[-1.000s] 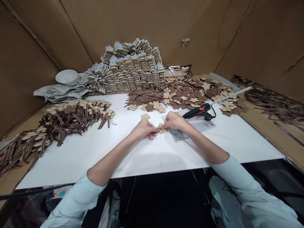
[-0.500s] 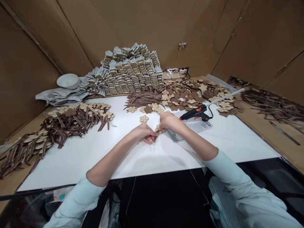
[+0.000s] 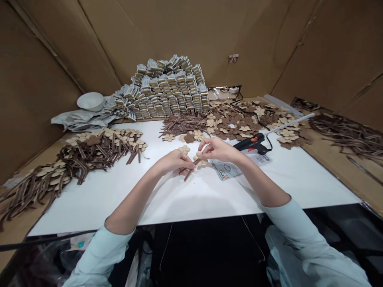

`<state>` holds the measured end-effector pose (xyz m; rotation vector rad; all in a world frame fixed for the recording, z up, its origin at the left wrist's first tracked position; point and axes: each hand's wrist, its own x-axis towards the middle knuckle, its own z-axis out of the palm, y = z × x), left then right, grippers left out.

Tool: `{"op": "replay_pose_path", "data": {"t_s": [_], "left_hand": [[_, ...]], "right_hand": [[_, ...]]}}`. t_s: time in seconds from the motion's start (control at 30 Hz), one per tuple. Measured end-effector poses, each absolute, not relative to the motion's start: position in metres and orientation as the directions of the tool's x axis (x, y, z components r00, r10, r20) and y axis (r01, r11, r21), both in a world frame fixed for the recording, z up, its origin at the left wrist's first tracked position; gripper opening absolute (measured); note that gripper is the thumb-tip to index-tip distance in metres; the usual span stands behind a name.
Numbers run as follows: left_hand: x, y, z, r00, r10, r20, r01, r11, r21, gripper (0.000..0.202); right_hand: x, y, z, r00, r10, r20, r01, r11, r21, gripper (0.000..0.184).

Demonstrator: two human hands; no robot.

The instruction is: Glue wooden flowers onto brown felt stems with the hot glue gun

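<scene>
My left hand (image 3: 176,161) pinches a brown striped ribbon (image 3: 188,173), whose ends stick out below the fingers. A beige flower cutout (image 3: 201,159) lies at the ribbon's upper end, between my two hands. My right hand (image 3: 217,149) has thumb and forefinger closed at that flower's edge. Just behind my left hand, another beige flower (image 3: 184,149) rests on the white board (image 3: 209,199). Right of my right hand is a black glue gun (image 3: 251,143) with a long clear stick, lying over a DIY-printed sheet (image 3: 225,171).
Finished-looking ribboned flowers (image 3: 95,151) are heaped at the left. Behind stand stacked small pieces (image 3: 176,93), a ribbon bundle (image 3: 182,123) and loose flower cutouts (image 3: 245,119). A white bowl (image 3: 90,101) sits back left. More ribbons (image 3: 347,131) lie at the far right.
The ribbon has come into view below my left hand, against the flower. My right hand's fingers have lifted and spread slightly around the flower. The camera view has shifted slightly.
</scene>
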<state>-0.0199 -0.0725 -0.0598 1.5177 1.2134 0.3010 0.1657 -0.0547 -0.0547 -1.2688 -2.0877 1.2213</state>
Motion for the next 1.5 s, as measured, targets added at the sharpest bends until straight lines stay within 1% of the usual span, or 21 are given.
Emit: {"op": "replay_pose_path", "data": {"t_s": [0.1,0.23,0.33,0.63,0.73,0.93,1.07,1.2,1.5], "left_hand": [[-0.024,-0.073,-0.052,0.495,0.802,-0.336,0.504,0.05,0.862,0.019],[-0.025,-0.074,-0.049,0.536,0.788,-0.304,0.498,-0.004,0.867,0.017],[-0.028,-0.072,-0.051,0.563,0.762,-0.319,0.482,0.01,0.876,0.018],[-0.025,-0.075,-0.049,0.63,0.694,-0.349,0.396,0.1,0.913,0.02],[-0.022,-0.078,-0.048,0.614,0.707,-0.349,0.38,0.122,0.917,0.02],[-0.025,-0.076,-0.048,0.551,0.751,-0.363,0.42,0.126,0.899,0.018],[-0.031,-0.072,-0.049,0.514,0.786,-0.344,0.366,0.162,0.917,0.016],[-0.036,-0.068,-0.051,0.528,0.763,-0.372,0.322,0.225,0.92,0.019],[-0.039,-0.067,-0.051,0.548,0.759,-0.353,0.342,0.182,0.922,0.022]], "right_hand": [[0.166,-0.055,-0.055,-0.509,0.86,-0.029,0.394,0.203,-0.896,0.023],[0.168,-0.055,-0.056,-0.546,0.837,-0.017,0.259,0.15,-0.954,0.029],[0.168,-0.055,-0.056,-0.576,0.817,-0.011,0.179,0.113,-0.977,0.034],[0.166,-0.059,-0.051,-0.553,0.833,0.02,0.073,0.072,-0.995,0.038],[0.166,-0.059,-0.051,-0.53,0.848,0.02,0.062,0.063,-0.996,0.038],[0.168,-0.06,-0.047,-0.535,0.845,0.002,0.08,0.053,-0.995,0.039],[0.17,-0.06,-0.047,-0.527,0.85,-0.009,0.099,0.051,-0.994,0.04],[0.171,-0.058,-0.048,-0.529,0.849,0.005,0.073,0.051,-0.996,0.04],[0.171,-0.062,-0.044,-0.545,0.839,-0.002,0.062,0.038,-0.997,0.042]]}}
